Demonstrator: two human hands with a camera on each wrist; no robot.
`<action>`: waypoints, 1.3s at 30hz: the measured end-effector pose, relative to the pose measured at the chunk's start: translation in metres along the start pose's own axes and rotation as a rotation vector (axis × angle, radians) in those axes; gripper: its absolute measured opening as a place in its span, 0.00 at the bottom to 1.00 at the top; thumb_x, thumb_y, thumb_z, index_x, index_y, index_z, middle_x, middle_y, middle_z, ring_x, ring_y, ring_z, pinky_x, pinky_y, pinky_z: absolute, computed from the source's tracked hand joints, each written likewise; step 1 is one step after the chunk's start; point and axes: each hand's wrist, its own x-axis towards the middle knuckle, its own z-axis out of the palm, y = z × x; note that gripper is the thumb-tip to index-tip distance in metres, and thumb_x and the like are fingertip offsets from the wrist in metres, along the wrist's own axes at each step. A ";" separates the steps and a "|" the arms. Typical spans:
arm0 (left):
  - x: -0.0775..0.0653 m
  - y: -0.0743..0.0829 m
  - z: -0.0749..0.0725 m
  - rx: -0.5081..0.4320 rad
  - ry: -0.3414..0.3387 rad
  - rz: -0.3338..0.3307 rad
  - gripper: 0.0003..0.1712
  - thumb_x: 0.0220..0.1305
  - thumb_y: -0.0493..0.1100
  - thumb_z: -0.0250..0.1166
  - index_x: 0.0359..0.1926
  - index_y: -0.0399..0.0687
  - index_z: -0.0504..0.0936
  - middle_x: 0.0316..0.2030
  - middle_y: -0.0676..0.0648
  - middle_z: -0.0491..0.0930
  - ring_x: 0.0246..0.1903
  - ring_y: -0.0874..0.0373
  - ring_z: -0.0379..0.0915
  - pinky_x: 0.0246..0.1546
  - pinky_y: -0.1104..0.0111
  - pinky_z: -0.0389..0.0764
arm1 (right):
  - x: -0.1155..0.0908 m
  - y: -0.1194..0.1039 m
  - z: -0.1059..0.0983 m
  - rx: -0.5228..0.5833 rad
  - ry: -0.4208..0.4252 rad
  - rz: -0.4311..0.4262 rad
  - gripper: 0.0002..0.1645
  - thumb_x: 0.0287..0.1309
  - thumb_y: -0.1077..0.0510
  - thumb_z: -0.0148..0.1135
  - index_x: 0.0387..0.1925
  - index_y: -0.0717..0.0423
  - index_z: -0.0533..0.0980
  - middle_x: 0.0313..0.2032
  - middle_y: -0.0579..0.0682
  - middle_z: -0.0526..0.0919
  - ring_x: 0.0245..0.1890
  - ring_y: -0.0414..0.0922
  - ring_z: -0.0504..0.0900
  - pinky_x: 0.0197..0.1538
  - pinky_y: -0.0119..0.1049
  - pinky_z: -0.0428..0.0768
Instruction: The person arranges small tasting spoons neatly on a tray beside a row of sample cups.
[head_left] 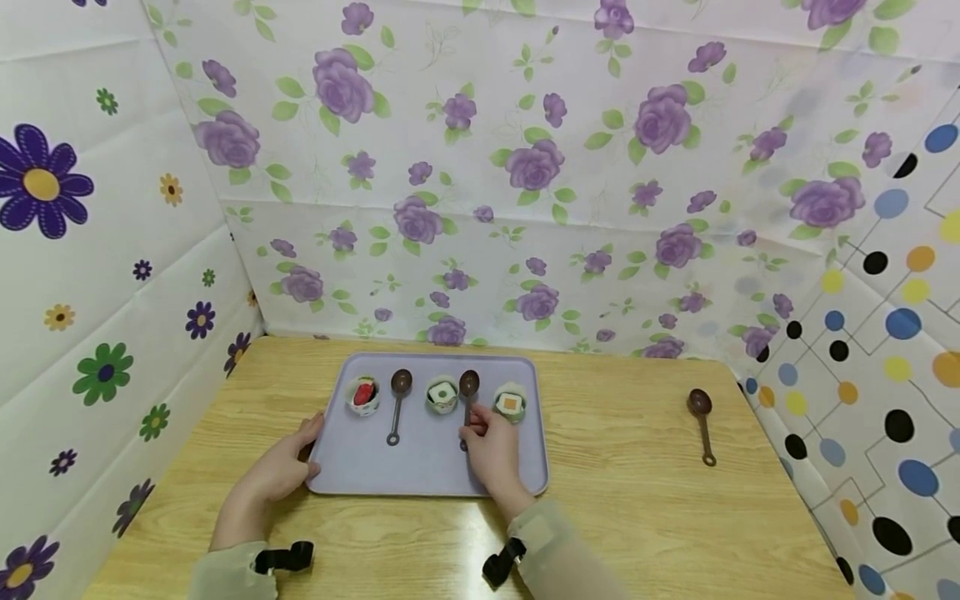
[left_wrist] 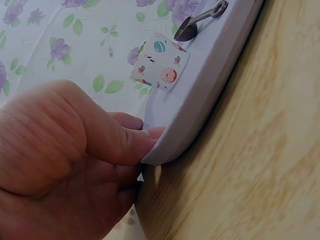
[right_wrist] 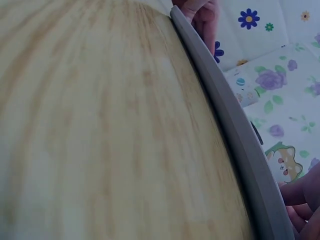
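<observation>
A lavender tray (head_left: 375,467) lies on the wooden table. My left hand (head_left: 276,471) grips its left edge; the left wrist view shows the thumb (left_wrist: 132,145) at the rim near a corner. On the tray, my right hand (head_left: 495,450) pinches the handle of a brown measuring spoon (head_left: 469,383). This spoon lies between the middle paper cup (head_left: 442,407), topped with a white square, and the right paper cup (head_left: 510,403), which shows an orange square on white. Another brown spoon (head_left: 401,382) sits between the middle cup and the left paper cup (head_left: 363,407) holding something red.
A third brown spoon (head_left: 701,403) lies on the table (head_left: 622,467), well to the right of the tray. Behind the table hangs a sheet with purple flowers (head_left: 480,275). Patterned sheets also line the left (head_left: 165,350) and right (head_left: 862,417) sides.
</observation>
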 end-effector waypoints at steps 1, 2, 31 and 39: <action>0.000 0.000 0.000 -0.001 -0.001 0.000 0.51 0.62 0.24 0.62 0.82 0.26 0.46 0.81 0.24 0.39 0.80 0.25 0.31 0.77 0.33 0.40 | 0.000 -0.001 0.000 -0.030 -0.006 -0.019 0.20 0.60 0.70 0.73 0.54 0.66 0.86 0.40 0.50 0.89 0.37 0.40 0.87 0.41 0.31 0.86; 0.000 0.000 0.000 -0.002 -0.001 0.000 0.51 0.62 0.24 0.62 0.82 0.26 0.46 0.82 0.24 0.39 0.80 0.25 0.31 0.77 0.33 0.40 | 0.000 0.000 0.000 -0.065 -0.009 -0.046 0.17 0.60 0.70 0.73 0.52 0.65 0.86 0.38 0.49 0.89 0.36 0.39 0.86 0.40 0.31 0.86; -0.003 0.002 0.001 0.003 0.000 -0.007 0.51 0.63 0.24 0.62 0.82 0.26 0.46 0.81 0.23 0.39 0.80 0.24 0.31 0.77 0.32 0.40 | 0.002 -0.008 -0.008 -0.385 -0.103 -0.109 0.04 0.65 0.60 0.72 0.33 0.51 0.86 0.25 0.39 0.81 0.26 0.38 0.77 0.32 0.37 0.78; -0.003 0.003 0.000 -0.010 0.002 0.006 0.51 0.63 0.24 0.62 0.82 0.25 0.46 0.81 0.23 0.38 0.80 0.24 0.30 0.76 0.32 0.39 | 0.004 -0.010 -0.010 -0.390 -0.114 -0.109 0.06 0.66 0.59 0.72 0.31 0.49 0.85 0.24 0.38 0.79 0.26 0.39 0.76 0.32 0.37 0.78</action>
